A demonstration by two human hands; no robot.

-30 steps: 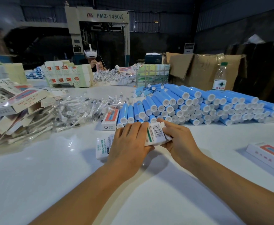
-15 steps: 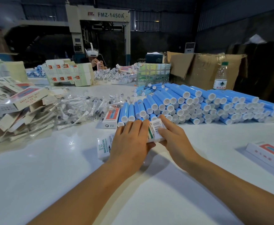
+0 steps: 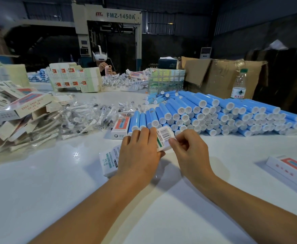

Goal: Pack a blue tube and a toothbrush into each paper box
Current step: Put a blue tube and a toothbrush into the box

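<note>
A long white paper box (image 3: 111, 161) with green print and a barcode lies on the white table (image 3: 47, 191) in front of me. My left hand (image 3: 140, 154) lies flat over its middle and grips it. My right hand (image 3: 188, 152) pinches the barcode end of the box with bent fingers. Behind the hands lies a big stack of blue tubes (image 3: 214, 113) with white caps. A heap of toothbrushes (image 3: 84, 118) in clear wrappers lies to the left of the tubes. Another box (image 3: 120, 127) with red print lies between the heap and the tubes.
Flat and folded boxes (image 3: 17, 110) pile up at the left. Packed boxes (image 3: 292, 169) sit at the right edge. A water bottle (image 3: 239, 85) and brown cartons (image 3: 220, 74) stand behind the tubes. Across the table a person (image 3: 101, 62) with a headset handles a box.
My right hand has shifted from lying along the box end to pinching it with curled fingers. The barcode end has lifted slightly. My left hand stays on the box.
</note>
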